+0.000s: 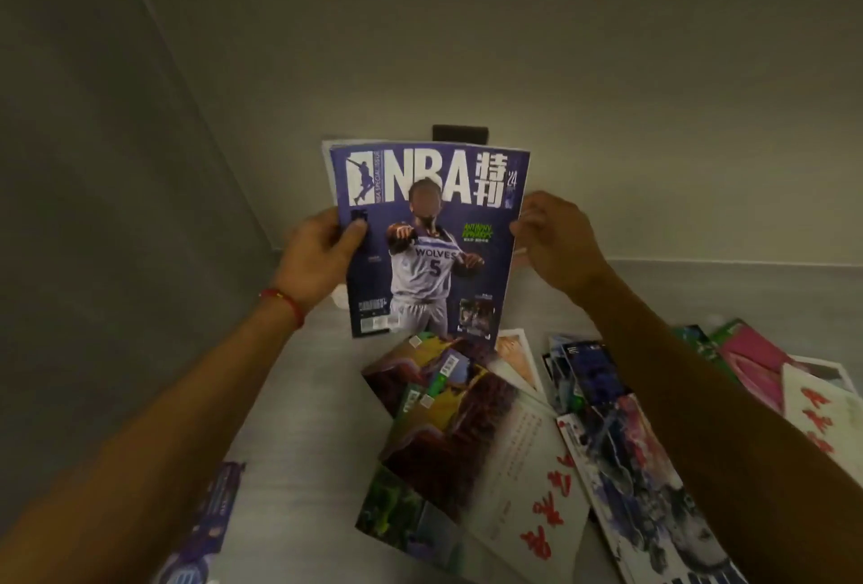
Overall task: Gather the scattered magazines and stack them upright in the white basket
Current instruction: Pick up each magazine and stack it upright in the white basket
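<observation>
I hold a purple basketball magazine (427, 242) upright in front of me, cover facing me, with at least one more magazine behind it. My left hand (317, 256) grips its left edge, thumb on the cover. My right hand (555, 242) touches the right edge with curled fingers. Below it, several magazines (448, 424) lie scattered and overlapping on the pale floor. The white basket is hidden; only a small pale bit (337, 301) shows beside the held magazine's lower left.
More magazines spread to the right (766, 364) and one lies at the lower left (210, 523). A grey wall (116, 186) runs along the left and a pale wall (654, 116) stands behind, with a dark wall plate (460, 133) above the magazine.
</observation>
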Demonstrator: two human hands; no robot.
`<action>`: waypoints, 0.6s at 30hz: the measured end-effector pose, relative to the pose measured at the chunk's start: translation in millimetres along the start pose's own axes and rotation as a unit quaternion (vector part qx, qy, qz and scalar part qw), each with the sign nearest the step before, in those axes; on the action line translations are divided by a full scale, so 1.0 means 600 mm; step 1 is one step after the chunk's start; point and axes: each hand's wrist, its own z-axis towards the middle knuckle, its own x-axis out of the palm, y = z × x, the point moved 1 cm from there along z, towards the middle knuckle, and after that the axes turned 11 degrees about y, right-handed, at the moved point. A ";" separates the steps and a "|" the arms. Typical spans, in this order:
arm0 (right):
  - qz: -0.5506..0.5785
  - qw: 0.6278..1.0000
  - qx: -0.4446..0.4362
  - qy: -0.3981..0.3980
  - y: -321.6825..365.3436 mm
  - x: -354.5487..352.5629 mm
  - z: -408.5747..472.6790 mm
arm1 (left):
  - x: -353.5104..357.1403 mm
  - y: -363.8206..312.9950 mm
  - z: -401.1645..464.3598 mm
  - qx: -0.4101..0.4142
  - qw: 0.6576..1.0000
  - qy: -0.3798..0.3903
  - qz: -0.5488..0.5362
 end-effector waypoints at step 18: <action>-0.012 0.996 0.067 -0.062 0.035 0.100 0.252 | -0.106 0.169 0.189 -0.138 0.984 -0.098 -0.060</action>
